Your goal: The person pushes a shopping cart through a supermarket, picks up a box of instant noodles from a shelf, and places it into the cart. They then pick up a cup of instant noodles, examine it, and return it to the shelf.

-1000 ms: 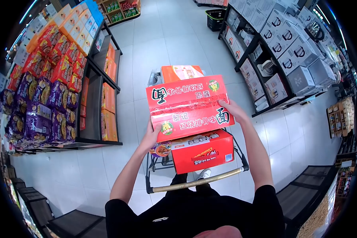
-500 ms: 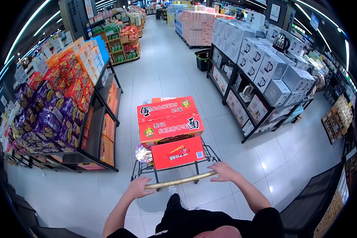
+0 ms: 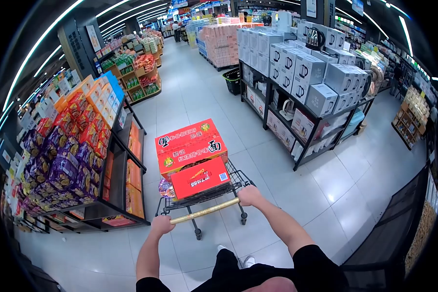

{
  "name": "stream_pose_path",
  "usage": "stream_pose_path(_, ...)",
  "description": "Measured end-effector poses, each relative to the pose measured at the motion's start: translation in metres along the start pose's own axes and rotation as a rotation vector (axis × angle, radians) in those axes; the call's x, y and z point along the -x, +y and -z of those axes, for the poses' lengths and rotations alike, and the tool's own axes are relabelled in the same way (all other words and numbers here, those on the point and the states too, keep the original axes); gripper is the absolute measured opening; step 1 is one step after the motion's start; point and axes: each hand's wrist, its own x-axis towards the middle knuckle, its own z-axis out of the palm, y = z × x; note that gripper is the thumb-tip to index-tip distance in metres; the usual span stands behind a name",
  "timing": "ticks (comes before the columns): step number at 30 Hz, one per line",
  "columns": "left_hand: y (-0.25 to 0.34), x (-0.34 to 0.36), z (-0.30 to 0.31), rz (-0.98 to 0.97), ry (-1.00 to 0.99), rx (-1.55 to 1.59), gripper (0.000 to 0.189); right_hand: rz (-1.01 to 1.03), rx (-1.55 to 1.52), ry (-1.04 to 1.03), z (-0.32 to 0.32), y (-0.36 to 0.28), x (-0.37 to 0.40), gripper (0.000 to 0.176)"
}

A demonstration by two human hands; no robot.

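My left hand (image 3: 162, 225) is wrapped round the left end of a gold cart handle (image 3: 205, 211). At the handle's right end, my right hand (image 3: 249, 195) is closed round it too. Beyond the handle stands a black wire shopping cart (image 3: 238, 178). A large red carton (image 3: 190, 144) lies in it, with a smaller red box (image 3: 199, 179) nearer to me. Part of a shiny purple package (image 3: 166, 189) shows at the cart's left side.
On the left, a shelf (image 3: 116, 185) bears purple and red noodle packs. A black rack (image 3: 297, 127) with boxed kettles stands on the right. Beyond are a black basket (image 3: 232, 82), a snack stand (image 3: 140, 80), stacked pink packs (image 3: 220, 45) and a distant person (image 3: 176, 32).
Both hands have closed round the handle; their fingers were spread before. The cart now sits further left in view and is turned slightly, and more of its wheels shows.
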Motion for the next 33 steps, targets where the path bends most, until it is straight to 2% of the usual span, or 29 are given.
stream_pose_path(2,0.0,-0.011,0.003,0.065,0.0,-0.038,0.031,-0.047,-0.006,0.007,0.001,0.001,-0.012,0.018)
stream_pose_path(15,-0.018,-0.122,0.042,0.152,0.042,0.024,0.029,-0.057,0.043,-0.012,0.042,0.052,-0.118,0.023)
stream_pose_path(21,-0.035,-0.182,0.059,0.147,0.034,0.045,0.029,-0.113,0.042,0.016,0.061,0.076,-0.177,0.017)
stream_pose_path(24,-0.039,-0.211,0.071,0.139,0.015,0.056,0.029,-0.161,0.038,-0.034,0.071,0.089,-0.207,0.02)
stream_pose_path(33,-0.061,-0.297,0.098,0.159,0.036,0.079,0.025,-0.134,0.056,-0.01,0.099,0.129,-0.299,0.019)
